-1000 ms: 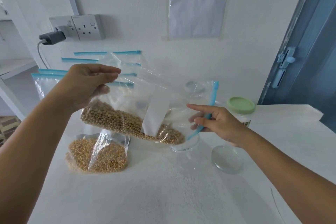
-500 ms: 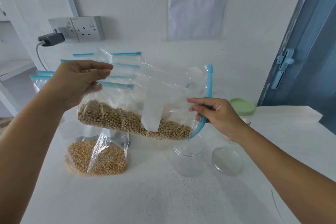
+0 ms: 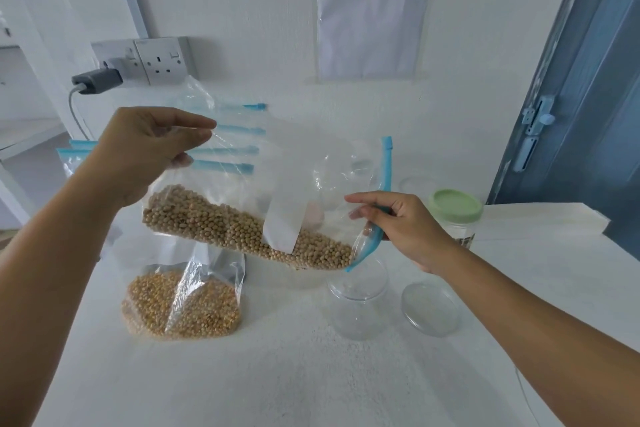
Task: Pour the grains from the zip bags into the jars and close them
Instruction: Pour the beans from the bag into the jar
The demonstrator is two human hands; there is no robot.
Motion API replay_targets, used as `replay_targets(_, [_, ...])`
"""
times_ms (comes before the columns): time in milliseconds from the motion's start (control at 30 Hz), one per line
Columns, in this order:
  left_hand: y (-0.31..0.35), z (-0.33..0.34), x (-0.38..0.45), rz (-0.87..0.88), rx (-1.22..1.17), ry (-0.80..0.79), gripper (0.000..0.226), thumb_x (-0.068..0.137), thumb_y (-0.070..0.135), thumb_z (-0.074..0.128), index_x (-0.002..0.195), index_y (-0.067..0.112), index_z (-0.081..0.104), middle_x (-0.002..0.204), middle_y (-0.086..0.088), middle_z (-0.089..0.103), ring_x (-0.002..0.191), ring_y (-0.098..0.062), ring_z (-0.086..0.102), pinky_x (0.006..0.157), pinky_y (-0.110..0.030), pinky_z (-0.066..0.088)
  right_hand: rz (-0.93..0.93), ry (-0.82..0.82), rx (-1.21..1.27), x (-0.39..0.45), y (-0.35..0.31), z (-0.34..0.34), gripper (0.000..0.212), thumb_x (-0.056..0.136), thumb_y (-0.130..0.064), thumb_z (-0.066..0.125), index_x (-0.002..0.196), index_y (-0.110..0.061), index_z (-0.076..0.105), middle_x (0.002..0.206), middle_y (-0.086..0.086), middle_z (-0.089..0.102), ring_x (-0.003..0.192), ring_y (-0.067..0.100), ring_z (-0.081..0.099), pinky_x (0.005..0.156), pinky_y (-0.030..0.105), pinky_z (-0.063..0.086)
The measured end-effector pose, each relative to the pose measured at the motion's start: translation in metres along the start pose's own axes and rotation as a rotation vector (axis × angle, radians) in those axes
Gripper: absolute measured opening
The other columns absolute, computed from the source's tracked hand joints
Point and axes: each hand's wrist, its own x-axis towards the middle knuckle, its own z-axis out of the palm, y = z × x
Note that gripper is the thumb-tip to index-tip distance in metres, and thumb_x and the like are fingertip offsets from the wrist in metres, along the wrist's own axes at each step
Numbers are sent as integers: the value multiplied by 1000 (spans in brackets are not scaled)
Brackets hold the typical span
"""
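Note:
A clear zip bag of pale soybeans (image 3: 242, 229) hangs tilted above the table, its blue zip edge down at the right. My left hand (image 3: 145, 152) pinches the bag's bottom corner high at the left. My right hand (image 3: 398, 222) grips the blue zip edge just above an open clear jar (image 3: 358, 302). The beans have slid toward the zip mouth, right over the jar's opening. A clear lid (image 3: 431, 308) lies flat to the right of the jar. A second bag of yellow grains (image 3: 180, 305) lies on the table at the left.
A jar with a green lid (image 3: 455, 215) stands behind my right hand. Several empty zip bags (image 3: 228, 149) lean against the wall at the back. A wall socket with a plugged charger (image 3: 97, 81) is at the upper left, and a blue door (image 3: 588, 97) at the right.
The bag has been raised off the jar and tipped, its left end lifted higher. The beans have slid down toward the zip corner, and the open jar has come into view below it.

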Motion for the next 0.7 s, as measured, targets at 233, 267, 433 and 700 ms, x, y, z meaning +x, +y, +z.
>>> replay_targets(233, [2, 0, 1, 22, 39, -20, 15, 83, 27, 81, 89, 41, 83, 100, -5, 78, 81, -25, 62, 89, -43, 59, 11, 16, 120, -4, 4, -3, 27, 98, -5, 68, 111, -24, 80, 94, 6, 78, 76, 10, 67, 74, 22, 57])
replay_targets(267, [2, 1, 0, 20, 30, -18, 14, 80, 30, 81, 89, 41, 83, 101, -4, 78, 83, -26, 63, 90, -45, 58, 4, 31, 123, -3, 4, -4, 26, 96, -4, 69, 109, -24, 81, 92, 6, 77, 76, 10, 66, 74, 21, 57])
replay_targets(433, [0, 4, -1, 15, 38, -9, 16, 82, 29, 80, 88, 44, 83, 105, -5, 78, 88, -27, 65, 95, -51, 58, 6, 24, 111, -2, 6, -4, 27, 96, -4, 71, 110, -24, 81, 93, 7, 77, 81, 12, 67, 80, 27, 61])
replay_targets(700, [2, 5, -2, 23, 84, 14, 17, 87, 26, 80, 92, 41, 83, 103, -1, 78, 84, -26, 66, 96, -56, 59, 30, 29, 104, -4, 4, -2, 28, 98, -5, 68, 112, -25, 80, 96, 5, 78, 74, 13, 67, 78, 27, 60])
